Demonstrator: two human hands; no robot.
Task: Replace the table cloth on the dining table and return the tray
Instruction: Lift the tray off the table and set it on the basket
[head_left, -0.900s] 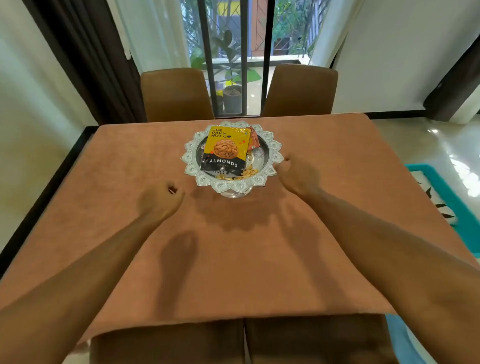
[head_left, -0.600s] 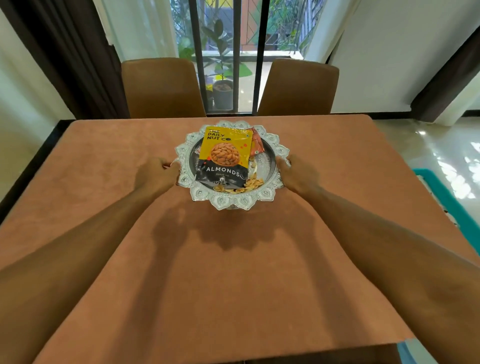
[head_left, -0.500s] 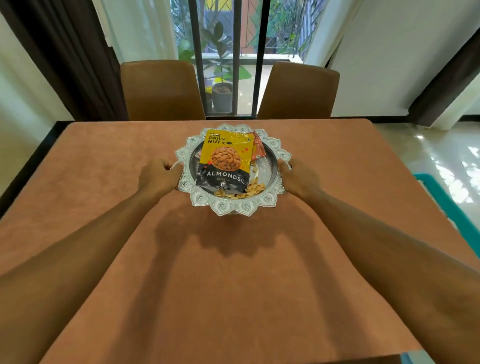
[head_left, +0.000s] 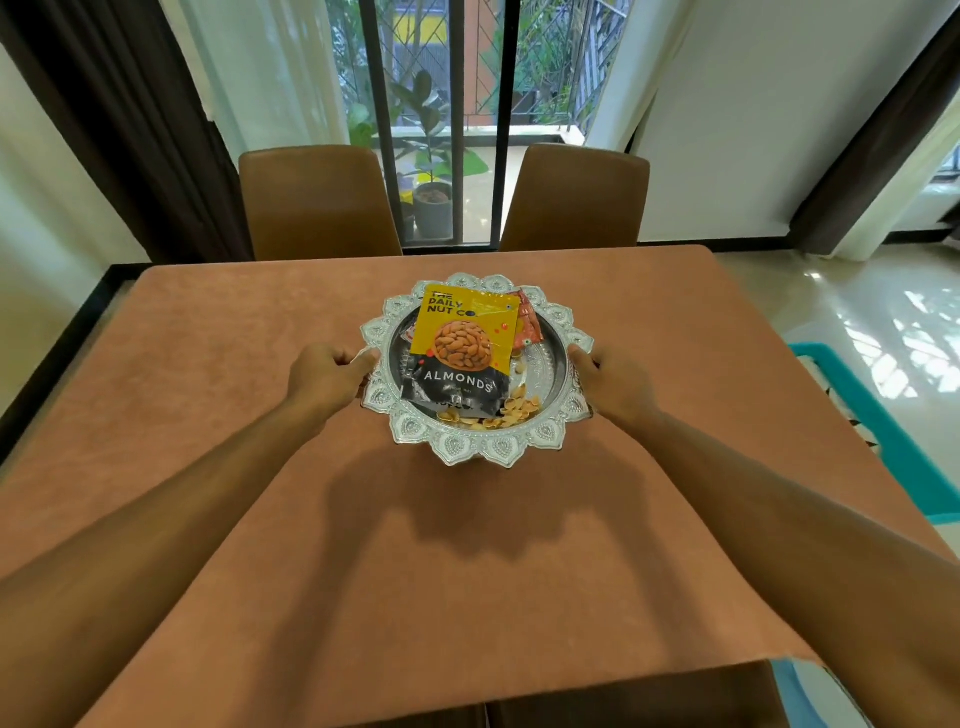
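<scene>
A round silver tray (head_left: 498, 449) with a scalloped rim sits at the middle of the dining table, on a brown table cloth (head_left: 467, 571). In the tray lie a yellow and black almond packet (head_left: 462, 353), a smaller orange packet (head_left: 530, 322) and loose nuts (head_left: 498, 413). My left hand (head_left: 324, 379) grips the tray's left rim. On the opposite rim, my right hand (head_left: 610, 382) holds on. The tray's shadow falls on the cloth just in front of it.
Two brown chairs (head_left: 317, 200) (head_left: 574, 195) stand at the far side of the table, before a barred glass door. Chair backs (head_left: 623, 696) show under the near edge. A teal-edged mat (head_left: 878, 441) lies on the glossy floor to the right.
My left hand moved from the cloth up to the tray's left rim and closed on it. My right hand stayed on the right rim. The tray now appears nearer and lower in view.
</scene>
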